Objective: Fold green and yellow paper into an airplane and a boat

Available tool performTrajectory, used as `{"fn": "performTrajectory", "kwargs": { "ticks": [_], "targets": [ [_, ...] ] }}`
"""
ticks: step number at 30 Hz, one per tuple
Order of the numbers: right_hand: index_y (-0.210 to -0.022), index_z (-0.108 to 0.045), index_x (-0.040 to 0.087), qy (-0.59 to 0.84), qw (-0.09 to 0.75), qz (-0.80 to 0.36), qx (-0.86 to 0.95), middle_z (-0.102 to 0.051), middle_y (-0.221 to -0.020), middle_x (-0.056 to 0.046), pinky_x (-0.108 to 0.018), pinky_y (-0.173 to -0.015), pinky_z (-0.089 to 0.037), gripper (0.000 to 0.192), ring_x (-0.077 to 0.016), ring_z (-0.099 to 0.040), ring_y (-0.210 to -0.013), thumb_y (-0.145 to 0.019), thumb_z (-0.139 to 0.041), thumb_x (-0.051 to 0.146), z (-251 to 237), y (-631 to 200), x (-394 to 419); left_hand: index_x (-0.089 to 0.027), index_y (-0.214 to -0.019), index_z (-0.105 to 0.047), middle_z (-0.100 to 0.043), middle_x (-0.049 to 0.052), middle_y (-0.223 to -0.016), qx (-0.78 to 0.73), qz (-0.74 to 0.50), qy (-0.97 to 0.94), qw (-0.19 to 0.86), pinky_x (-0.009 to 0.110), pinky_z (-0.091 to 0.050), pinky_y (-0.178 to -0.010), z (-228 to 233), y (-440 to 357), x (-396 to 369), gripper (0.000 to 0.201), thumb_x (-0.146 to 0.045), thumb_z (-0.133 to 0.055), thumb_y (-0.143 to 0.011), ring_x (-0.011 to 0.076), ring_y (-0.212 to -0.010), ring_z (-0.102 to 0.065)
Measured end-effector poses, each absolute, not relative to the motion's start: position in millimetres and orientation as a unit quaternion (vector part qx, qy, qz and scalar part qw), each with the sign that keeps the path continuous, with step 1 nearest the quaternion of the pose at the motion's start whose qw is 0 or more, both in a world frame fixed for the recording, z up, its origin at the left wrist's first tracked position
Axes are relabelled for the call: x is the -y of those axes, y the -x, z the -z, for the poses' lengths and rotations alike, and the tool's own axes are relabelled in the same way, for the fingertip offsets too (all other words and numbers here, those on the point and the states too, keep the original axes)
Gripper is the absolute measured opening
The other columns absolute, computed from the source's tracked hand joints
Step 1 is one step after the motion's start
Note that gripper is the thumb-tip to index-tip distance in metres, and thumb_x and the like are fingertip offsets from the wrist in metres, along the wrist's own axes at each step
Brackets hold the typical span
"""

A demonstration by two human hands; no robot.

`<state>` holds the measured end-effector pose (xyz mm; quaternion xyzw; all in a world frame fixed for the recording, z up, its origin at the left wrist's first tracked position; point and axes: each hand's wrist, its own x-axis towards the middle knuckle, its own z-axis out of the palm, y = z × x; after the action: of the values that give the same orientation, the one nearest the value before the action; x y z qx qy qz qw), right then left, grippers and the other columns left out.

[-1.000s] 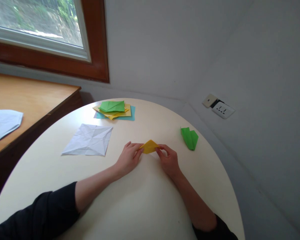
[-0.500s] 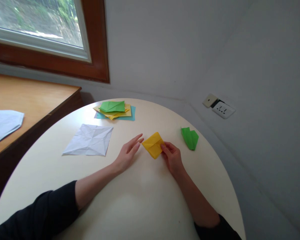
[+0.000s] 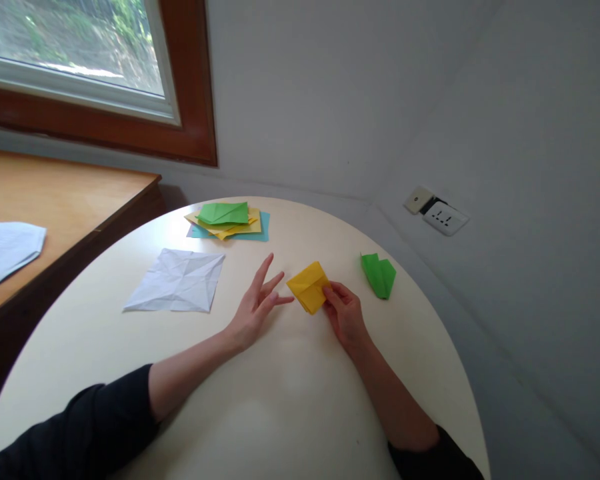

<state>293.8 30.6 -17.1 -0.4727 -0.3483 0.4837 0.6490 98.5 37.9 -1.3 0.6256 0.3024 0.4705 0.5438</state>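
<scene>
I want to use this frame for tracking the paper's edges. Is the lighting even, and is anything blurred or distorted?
Head view: soft daylight from the window, no glare on the round table, only faint shadows under the hands; the yellow folded paper is sharp, pinched by the right hand, left hand open beside it; wide-angle bending curves the wall lines and the table rim.

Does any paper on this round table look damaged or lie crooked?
Slightly. The white square paper sheet is heavily creased all over, and the stack of coloured paper sheets is fanned unevenly. Nothing looks torn or spilled.
</scene>
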Motion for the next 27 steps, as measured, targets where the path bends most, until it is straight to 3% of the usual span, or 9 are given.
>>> {"fn": "performTrajectory", "kwargs": {
  "ticks": [5, 10, 13, 19, 27],
  "targets": [
    [-0.075, -0.068, 0.02, 0.47, 0.65, -0.489, 0.343, -0.067, -0.075, -0.001, -0.027, -0.067, -0.05, 0.026, -0.0139, -0.06, -0.072, -0.056, -0.078, 0.035, 16.5, -293.9, -30.5, -0.025, -0.144, -0.003, -0.067, 0.007, -0.11, -0.305, -0.474, -0.622, 0.544, 0.039, -0.043, -0.095, 0.2, -95.7, -37.8, 0.075, -0.05, -0.043, -0.085, 0.0187, -0.078, -0.07],
    [-0.076, -0.068, 0.02, 0.466, 0.651, -0.495, 0.339, -0.067, -0.071, -0.001, -0.025, -0.061, -0.048, 0.028, -0.0132, -0.058, -0.066, -0.056, -0.079, 0.036, 15.1, -289.9, -28.4, -0.021, -0.144, -0.005, -0.072, 0.008, -0.093, -0.301, -0.48, -0.607, 0.557, 0.026, -0.051, -0.055, -3.3, -97.4, -36.6, 0.077, -0.051, -0.042, -0.084, 0.0099, -0.04, -0.059],
    [-0.078, -0.069, 0.02, 0.452, 0.65, -0.511, 0.336, -0.067, -0.068, 0.0, -0.023, -0.056, -0.045, 0.028, -0.0115, -0.057, -0.062, -0.056, -0.079, 0.035, 16.1, -285.6, -27.0, -0.018, -0.143, -0.007, -0.072, 0.006, -0.082, -0.313, -0.477, -0.594, 0.567, 0.021, -0.045, -0.042, -6.8, -99.2, -34.5, 0.079, -0.054, -0.043, -0.083, 0.009, -0.037, -0.055],
    [-0.076, -0.071, 0.021, 0.444, 0.627, -0.535, 0.351, -0.067, -0.066, 0.001, -0.022, -0.053, -0.043, 0.025, -0.0102, -0.055, -0.058, -0.056, -0.079, 0.033, 14.0, -278.9, -24.9, -0.017, -0.142, -0.018, -0.055, -0.008, -0.046, -0.323, -0.457, -0.603, 0.568, 0.017, -0.044, -0.045, -7.1, -100.1, -32.6, 0.07, -0.041, -0.05, -0.084, 0.0082, -0.038, -0.053],
    [-0.072, -0.072, 0.021, 0.442, 0.622, -0.55, 0.34, -0.069, -0.071, -0.001, -0.024, -0.055, -0.044, 0.022, -0.0116, -0.057, -0.061, -0.053, -0.079, 0.031, 8.8, -277.9, -23.2, -0.018, -0.129, -0.047, -0.043, -0.01, -0.043, -0.353, -0.448, -0.625, 0.533, 0.014, -0.038, -0.037, 2.9, -101.9, -34.4, 0.045, -0.025, -0.046, -0.085, 0.0048, -0.032, -0.045]
  ]
}}
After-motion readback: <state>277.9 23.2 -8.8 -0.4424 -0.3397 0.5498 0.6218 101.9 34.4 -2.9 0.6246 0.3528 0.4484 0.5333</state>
